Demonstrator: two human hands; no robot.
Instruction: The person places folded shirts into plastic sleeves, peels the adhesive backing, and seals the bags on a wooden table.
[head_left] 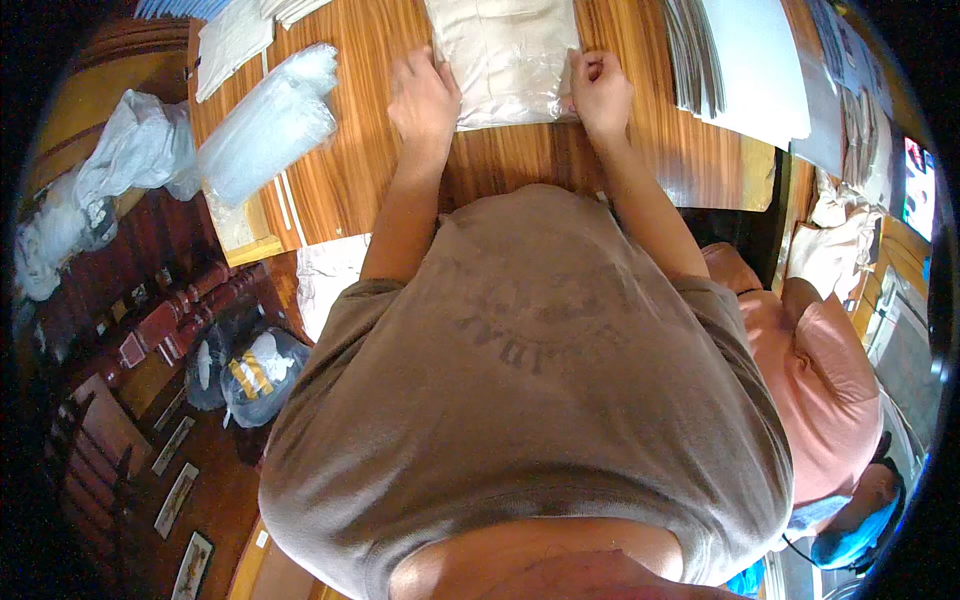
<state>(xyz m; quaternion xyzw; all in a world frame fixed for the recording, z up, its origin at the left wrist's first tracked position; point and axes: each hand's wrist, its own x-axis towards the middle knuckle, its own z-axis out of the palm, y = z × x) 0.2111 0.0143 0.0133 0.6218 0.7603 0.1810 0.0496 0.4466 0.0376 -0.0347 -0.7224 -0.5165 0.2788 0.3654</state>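
Note:
A folded beige cloth in a clear plastic bag [508, 62] lies flat on the wooden table before me, the bag's creased, shiny end nearest my body. My left hand [425, 97] is at the bag's left edge, fingers bent and thumb against the plastic. At the opposite edge, my right hand [602, 95] is closed, its curled fingers pinching the side of the bag. The fingertips of both hands are partly hidden.
Left on the table [350, 150] lies a stack of clear plastic bags [275, 120], with folded pale cloths [236, 45] beyond. Stacked grey and white sheets [755, 70] stand right. A person in a pink shirt [825, 390] is close at my right. Filled plastic bags [262, 375] sit lower left.

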